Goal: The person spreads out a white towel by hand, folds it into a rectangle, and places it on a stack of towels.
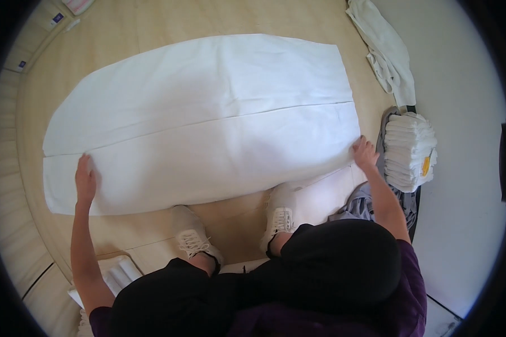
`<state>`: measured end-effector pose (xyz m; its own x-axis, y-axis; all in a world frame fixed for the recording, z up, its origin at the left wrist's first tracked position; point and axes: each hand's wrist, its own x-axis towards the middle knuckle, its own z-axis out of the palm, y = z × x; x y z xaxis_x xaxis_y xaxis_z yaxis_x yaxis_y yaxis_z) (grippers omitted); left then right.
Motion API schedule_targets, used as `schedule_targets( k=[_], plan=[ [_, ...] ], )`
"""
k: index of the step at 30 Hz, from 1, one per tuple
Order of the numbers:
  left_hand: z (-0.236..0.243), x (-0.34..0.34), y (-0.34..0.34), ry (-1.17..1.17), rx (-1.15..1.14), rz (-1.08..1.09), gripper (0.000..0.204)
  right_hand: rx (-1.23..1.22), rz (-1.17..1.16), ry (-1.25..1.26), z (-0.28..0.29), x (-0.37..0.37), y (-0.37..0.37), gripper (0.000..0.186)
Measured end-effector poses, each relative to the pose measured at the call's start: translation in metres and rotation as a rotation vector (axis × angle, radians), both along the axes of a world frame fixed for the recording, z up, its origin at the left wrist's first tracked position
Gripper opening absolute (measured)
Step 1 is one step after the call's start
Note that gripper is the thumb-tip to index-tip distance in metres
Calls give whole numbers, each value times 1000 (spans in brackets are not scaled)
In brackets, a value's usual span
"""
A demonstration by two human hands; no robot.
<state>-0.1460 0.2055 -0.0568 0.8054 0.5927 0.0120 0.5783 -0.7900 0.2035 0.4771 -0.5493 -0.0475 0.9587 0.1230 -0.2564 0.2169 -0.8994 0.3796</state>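
Observation:
A large white cloth [180, 157] lies spread and folded over the pale wooden surface, with a layer's edge running lengthwise across its middle. At its left end, my left hand [85, 182] is closed, with the fingertips pinched at that edge. My right hand [365, 153] is curled around the cloth's right border, a little below the same edge line. The fingertips of both hands are partly hidden. Faint creases cross the cloth near its centre, and its near border lies just beyond my shoes.
A stack of folded white cloths [410, 151] with a yellow tag stands at right, beside crumpled grey fabric [360, 205]. A loose white garment [385, 53] lies at the far right along a white panel [461, 168]. White bundles [118, 275] sit at lower left. My shoes [279, 213] stand at the near border.

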Motion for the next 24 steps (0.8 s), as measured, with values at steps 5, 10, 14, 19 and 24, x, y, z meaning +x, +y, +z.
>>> schedule_targets(
  k=[5,10,14,19,24],
  plan=[
    [16,64,-7,105,11,49,44,389,628,-120,27,48,86,47],
    [33,68,18,317,-77,52,28,454,767,106,26,62,149,40],
    [48,51,41,201,-507,148,16,520,777,281,44,87,128,24],
    [50,50,53,-36,-422,182,8,683,366,457,58,123,94,11],
    [-6,71,59,236,-29,309,21,649,440,373,12,130,101,17]
  ],
)
